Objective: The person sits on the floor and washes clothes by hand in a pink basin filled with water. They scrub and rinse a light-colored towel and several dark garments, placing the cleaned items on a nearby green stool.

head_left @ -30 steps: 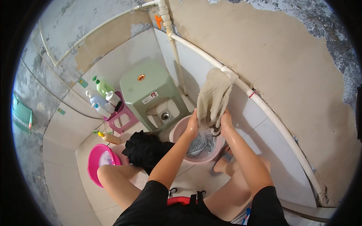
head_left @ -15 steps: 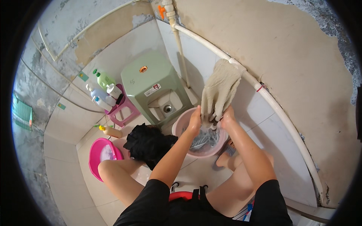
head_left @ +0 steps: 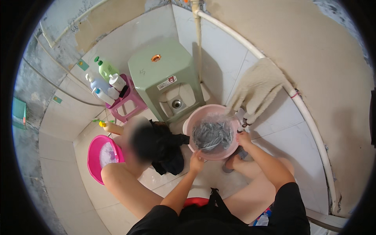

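Observation:
A pale pink basin [head_left: 214,155] holds water and soaked grey fabric [head_left: 211,135]. My left hand [head_left: 196,161] is closed on the near left part of its rim. On the opposite side, my right hand [head_left: 243,138] grips the right rim, just under a small dark and white piece I cannot make out. Cream knitted fabric [head_left: 260,84] with finger-like ends, resembling gloves, hangs from the wall pipe above the right hand, touched by neither hand. Left of the basin lies a heap of black cloth [head_left: 172,150], partly hidden by a blurred patch.
A green stool [head_left: 156,66] stands behind the basin. Several pump bottles crowd a small pink stool [head_left: 135,103]. A bright pink basin [head_left: 94,164] with suds and a yellow-capped bottle [head_left: 111,127] are at left. The white pipe [head_left: 235,37] runs along the right wall.
Both hands have let go of the hanging cream fabric and come down to the pink basin's rim, the left one nearer to me. The view has shifted slightly.

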A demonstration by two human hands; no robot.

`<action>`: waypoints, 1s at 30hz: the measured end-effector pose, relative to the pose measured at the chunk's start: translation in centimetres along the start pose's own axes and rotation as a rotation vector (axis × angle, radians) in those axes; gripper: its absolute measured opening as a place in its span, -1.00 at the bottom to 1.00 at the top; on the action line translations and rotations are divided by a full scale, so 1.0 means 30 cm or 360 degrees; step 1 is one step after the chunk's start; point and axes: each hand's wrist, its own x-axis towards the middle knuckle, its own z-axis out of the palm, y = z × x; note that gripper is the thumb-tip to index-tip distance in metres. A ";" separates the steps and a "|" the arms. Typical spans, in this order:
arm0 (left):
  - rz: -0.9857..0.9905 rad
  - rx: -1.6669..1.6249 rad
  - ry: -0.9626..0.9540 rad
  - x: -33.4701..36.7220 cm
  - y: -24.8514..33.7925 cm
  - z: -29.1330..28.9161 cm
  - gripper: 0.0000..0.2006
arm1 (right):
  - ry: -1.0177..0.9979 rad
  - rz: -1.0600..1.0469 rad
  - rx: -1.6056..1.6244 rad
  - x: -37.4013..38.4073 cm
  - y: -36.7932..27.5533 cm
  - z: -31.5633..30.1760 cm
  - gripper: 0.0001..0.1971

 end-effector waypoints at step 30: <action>-0.0646 -0.0113 -0.0221 0.116 0.085 -0.024 -0.53 | -0.0181 0.0025 0.0327 0.010 -0.053 0.634 -0.78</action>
